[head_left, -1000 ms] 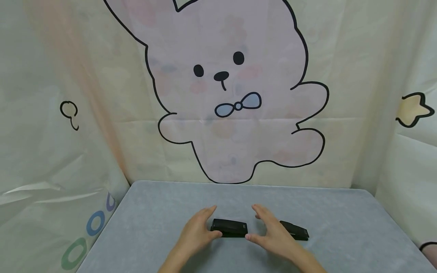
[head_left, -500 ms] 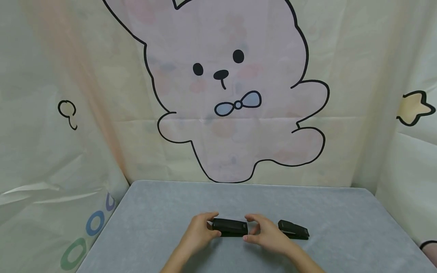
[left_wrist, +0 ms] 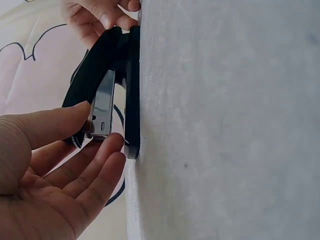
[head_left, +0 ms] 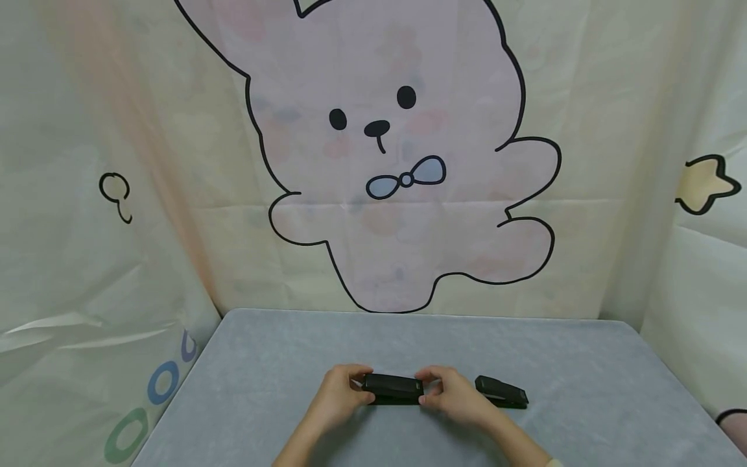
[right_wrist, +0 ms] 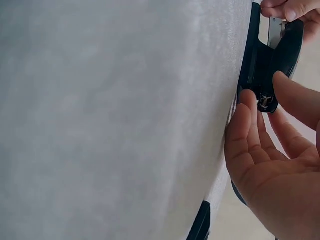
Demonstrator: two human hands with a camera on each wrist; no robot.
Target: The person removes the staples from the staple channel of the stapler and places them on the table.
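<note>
A black stapler stands on the table between both hands, its length running left to right. My left hand holds its front end. In the left wrist view the thumb lies on the upper arm of the stapler, with fingers beneath at the metal magazine. A gap shows between magazine and base. My right hand grips the hinge end; in the right wrist view its thumb presses the top and its fingers curl around the back.
A second black stapler lies to the right of the right hand, its near end also showing at the lower edge of the right wrist view. The grey-blue table meets a cloth backdrop printed with a cartoon animal.
My right hand has moved left and its fingers have closed in on the stapler's hinge end. The left fingers have curled in around the front end. The stapler stays in about the same place.
</note>
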